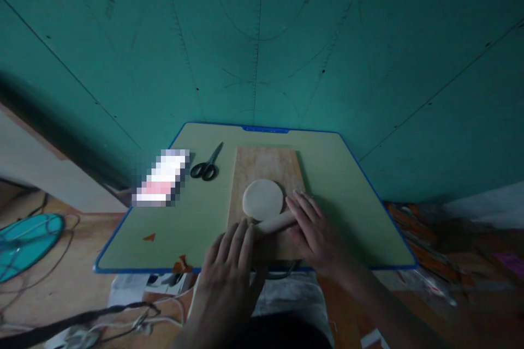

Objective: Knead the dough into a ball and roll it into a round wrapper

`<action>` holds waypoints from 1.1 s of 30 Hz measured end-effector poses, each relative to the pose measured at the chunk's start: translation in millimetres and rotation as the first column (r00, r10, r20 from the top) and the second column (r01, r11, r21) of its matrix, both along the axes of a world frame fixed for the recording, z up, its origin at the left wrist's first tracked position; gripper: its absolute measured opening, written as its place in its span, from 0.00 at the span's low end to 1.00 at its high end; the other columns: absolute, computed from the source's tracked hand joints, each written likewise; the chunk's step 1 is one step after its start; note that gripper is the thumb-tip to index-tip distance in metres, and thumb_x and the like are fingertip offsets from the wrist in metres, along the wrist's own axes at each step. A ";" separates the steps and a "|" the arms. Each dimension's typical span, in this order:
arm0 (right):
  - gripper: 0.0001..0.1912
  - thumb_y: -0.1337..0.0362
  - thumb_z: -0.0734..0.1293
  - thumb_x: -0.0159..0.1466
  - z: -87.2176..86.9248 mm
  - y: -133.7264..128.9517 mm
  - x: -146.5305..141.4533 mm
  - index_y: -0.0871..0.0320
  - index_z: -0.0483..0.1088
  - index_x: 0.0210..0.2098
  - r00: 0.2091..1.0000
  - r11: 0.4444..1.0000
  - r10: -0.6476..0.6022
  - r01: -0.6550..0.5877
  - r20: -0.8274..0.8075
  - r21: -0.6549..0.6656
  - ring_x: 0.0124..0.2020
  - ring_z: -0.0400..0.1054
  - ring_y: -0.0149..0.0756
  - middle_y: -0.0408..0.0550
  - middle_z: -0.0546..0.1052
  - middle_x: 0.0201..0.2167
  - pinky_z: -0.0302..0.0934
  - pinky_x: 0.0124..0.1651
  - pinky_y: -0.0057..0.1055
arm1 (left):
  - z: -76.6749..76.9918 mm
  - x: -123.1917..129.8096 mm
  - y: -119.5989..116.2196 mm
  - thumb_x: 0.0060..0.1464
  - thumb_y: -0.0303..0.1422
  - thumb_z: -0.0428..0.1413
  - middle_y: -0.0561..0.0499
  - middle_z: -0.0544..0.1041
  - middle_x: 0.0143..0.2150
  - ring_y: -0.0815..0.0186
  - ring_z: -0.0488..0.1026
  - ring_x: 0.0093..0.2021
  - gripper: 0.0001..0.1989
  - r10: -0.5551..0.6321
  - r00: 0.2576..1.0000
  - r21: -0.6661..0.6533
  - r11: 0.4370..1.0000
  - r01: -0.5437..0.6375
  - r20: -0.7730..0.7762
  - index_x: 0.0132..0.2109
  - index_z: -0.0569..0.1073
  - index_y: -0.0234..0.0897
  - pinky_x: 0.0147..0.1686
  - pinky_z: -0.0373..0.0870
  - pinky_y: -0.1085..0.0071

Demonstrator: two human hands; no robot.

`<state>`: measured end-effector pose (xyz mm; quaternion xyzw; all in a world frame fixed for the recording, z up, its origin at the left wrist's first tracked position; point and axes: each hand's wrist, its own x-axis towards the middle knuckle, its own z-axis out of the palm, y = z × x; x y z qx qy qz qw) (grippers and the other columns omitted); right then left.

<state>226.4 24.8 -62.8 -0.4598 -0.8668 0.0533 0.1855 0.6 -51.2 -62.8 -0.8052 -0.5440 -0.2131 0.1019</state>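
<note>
A wooden board (268, 163) lies on the pale green table (339, 174). On it rests a flat, round, whitish piece of dough (262, 199). A light rolling pin (275, 223) crosses the board at a slant along the dough's near edge. My left hand (231, 262) is closed on the pin's left end, its thumb low near the board's front edge. Over the right end, my right hand (311, 229) is closed on the pin with its fingers together.
Black-handled scissors (208, 169) lie left of the board, beside a pixelated flat object (162, 177). Orange scraps (182, 265) sit near the front edge. A green wall (262, 38) rises behind. Cables (143, 316) and a turquoise round item (28, 245) are on the floor.
</note>
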 end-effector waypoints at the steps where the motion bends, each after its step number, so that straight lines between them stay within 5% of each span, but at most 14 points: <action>1: 0.29 0.57 0.56 0.72 -0.4 -0.9 1.3 0.58 0.54 0.70 1.000 1.000 0.001 -0.001 0.000 -0.004 0.70 0.50 0.48 0.57 0.60 0.69 0.55 0.67 0.53 | -1.1 0.1 -0.1 0.62 0.35 0.50 0.35 0.69 0.64 0.50 0.67 0.63 0.28 -0.005 1.000 0.023 1.000 0.005 0.001 0.67 0.60 0.28 0.57 0.67 0.54; 9: 0.25 0.57 0.56 0.71 10.2 29.7 -17.6 0.58 0.64 0.64 0.999 0.999 -0.039 0.039 0.034 0.002 0.68 0.54 0.49 0.58 0.65 0.66 0.54 0.67 0.52 | -0.9 -16.9 37.5 0.65 0.38 0.48 0.34 0.72 0.61 0.48 0.69 0.61 0.26 -0.036 0.998 0.042 0.998 0.038 -0.045 0.63 0.64 0.26 0.58 0.67 0.54; 22: 0.25 0.54 0.55 0.72 12.6 57.8 -32.7 0.60 0.67 0.62 0.992 0.997 -0.080 0.078 0.093 0.023 0.65 0.60 0.48 0.60 0.68 0.63 0.55 0.66 0.45 | 16.9 -32.1 64.1 0.62 0.27 0.49 0.39 0.72 0.62 0.50 0.65 0.66 0.15 -0.010 0.995 -0.063 0.998 0.003 -0.101 0.52 0.75 0.37 0.56 0.71 0.53; 26: 0.26 0.55 0.54 0.73 14.8 69.1 -42.5 0.63 0.68 0.61 0.988 0.993 -0.105 0.099 0.115 0.059 0.65 0.59 0.48 0.60 0.70 0.62 0.50 0.68 0.46 | 22.7 -30.5 78.1 0.65 0.33 0.48 0.36 0.73 0.61 0.48 0.68 0.63 0.17 0.058 0.995 -0.077 0.995 -0.065 -0.081 0.56 0.73 0.34 0.55 0.71 0.53; 33: 0.21 0.56 0.56 0.71 25.3 110.0 -68.6 0.56 0.72 0.56 0.975 0.989 -0.149 0.148 0.162 0.017 0.64 0.60 0.47 0.53 0.72 0.60 0.48 0.67 0.46 | 25.9 -30.7 103.4 0.66 0.44 0.47 0.36 0.76 0.54 0.48 0.73 0.54 0.21 0.188 0.979 -0.164 0.966 -0.199 -0.078 0.50 0.75 0.33 0.47 0.73 0.55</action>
